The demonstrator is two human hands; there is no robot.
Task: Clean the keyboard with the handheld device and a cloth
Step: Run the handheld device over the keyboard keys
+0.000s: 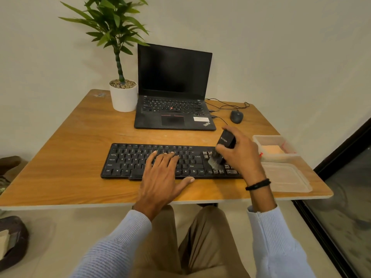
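A black keyboard (128,160) lies across the middle of the wooden table (66,149). My left hand (163,177) rests flat on its middle keys, fingers spread, thumb at the front edge. My right hand (240,155) grips a small black handheld device (225,143) over the keyboard's right end; its bristles touch the keys near the arrow block. An orange cloth (274,150) sits inside a clear plastic container (261,140) to the right of the keyboard.
An open black laptop (174,89) stands behind the keyboard, with a potted plant (123,95) to its left and a wired mouse (236,116) to its right. A clear plastic lid (287,178) lies near the table's right front corner.
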